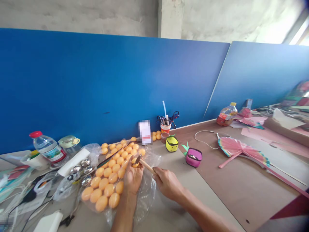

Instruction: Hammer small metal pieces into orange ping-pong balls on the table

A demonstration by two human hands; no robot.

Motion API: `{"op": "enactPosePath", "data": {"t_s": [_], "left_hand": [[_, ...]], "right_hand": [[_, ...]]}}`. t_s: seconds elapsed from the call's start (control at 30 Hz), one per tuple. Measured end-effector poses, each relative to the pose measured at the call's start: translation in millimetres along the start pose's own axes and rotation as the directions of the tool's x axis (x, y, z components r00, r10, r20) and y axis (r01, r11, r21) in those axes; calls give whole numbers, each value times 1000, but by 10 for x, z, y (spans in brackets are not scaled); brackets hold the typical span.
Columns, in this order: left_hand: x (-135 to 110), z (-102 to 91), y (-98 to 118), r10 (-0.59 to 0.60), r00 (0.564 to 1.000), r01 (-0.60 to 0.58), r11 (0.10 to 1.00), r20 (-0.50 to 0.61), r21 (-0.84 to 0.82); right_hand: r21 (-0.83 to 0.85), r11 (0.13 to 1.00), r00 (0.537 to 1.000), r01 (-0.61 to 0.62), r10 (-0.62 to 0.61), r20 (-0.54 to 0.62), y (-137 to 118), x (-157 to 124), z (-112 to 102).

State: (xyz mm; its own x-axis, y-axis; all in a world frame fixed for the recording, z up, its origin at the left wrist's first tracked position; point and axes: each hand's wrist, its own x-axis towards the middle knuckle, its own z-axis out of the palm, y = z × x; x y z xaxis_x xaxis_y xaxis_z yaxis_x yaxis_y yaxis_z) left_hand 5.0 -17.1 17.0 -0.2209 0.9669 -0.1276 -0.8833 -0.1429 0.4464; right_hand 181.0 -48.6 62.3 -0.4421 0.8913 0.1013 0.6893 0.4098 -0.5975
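My left hand (pixel 134 176) is turned palm up with its fingers closed around an orange ball (pixel 135 164). My right hand (pixel 168 183) grips a wooden-handled tool (pixel 147 166). The tool's dark, pointed head meets or overlaps the ball from my view; whether it touches cannot be made out, nor can its exact kind. Under and beside my left hand lies a clear plastic bag (pixel 148 196) with many orange balls (pixel 103 183) in rows. Right of the hands stand a small yellow pouch (pixel 172 144) with a face and a purple pouch (pixel 193 157) with green leaves.
A cup of pens (pixel 165 128) stands by the blue partition (pixel 96 87). At left are a red-capped bottle (pixel 49 148), a lidded jar (pixel 70 144), shiny metal balls (pixel 86 180) and cables. A pink paper fan (pixel 241 149) and a yellow-capped bottle (pixel 227 115) are at right.
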Motion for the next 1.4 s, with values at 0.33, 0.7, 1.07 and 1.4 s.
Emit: {"op": "enactPosePath", "data": {"t_s": [0.33,0.7,1.07,1.4], "left_hand": [[26,-25,-23,18,1000,-19,997,-16,-72],[4,-6,-8,40,999,-39,995,8,-87],[-61,107,47,-18,999,12,994,-51,-106],[-68,95,28,-29,999,28,995,-19,-91]], "right_hand": [[1,998,998,62,-62,-32,1,3,-1],[27,993,992,112,-111,-62,1,-3,2],[224,973,992,58,-31,-124,18,22,-91],[157,988,998,-7,16,-56,33,40,-50]]}}
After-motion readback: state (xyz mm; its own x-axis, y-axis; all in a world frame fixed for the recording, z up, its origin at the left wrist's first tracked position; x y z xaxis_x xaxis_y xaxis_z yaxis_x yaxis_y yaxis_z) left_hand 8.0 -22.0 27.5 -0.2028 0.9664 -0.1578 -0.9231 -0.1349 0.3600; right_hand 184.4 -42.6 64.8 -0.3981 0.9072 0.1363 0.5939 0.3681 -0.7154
